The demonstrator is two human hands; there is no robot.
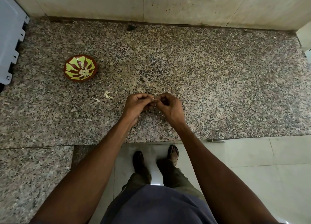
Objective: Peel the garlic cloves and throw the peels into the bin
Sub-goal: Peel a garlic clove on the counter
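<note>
Dim, even indoor illumination with a warm cast; no hard-edged shadows fall on the speckled granite tabletop (202, 82). The glossy floor tiles (252, 181) below the tabletop's near edge carry a small bright specular patch between the person's legs and soft reflections of the feet. Wide-angle distortion bows the wall tiles (168, 3) beyond the tabletop and stretches the forearms toward the lower corners. Focus is fairly sharp on the tabletop's grain; fine detail where the left hand (136, 106) and right hand (170, 107) meet is too small and dark to resolve.
</note>
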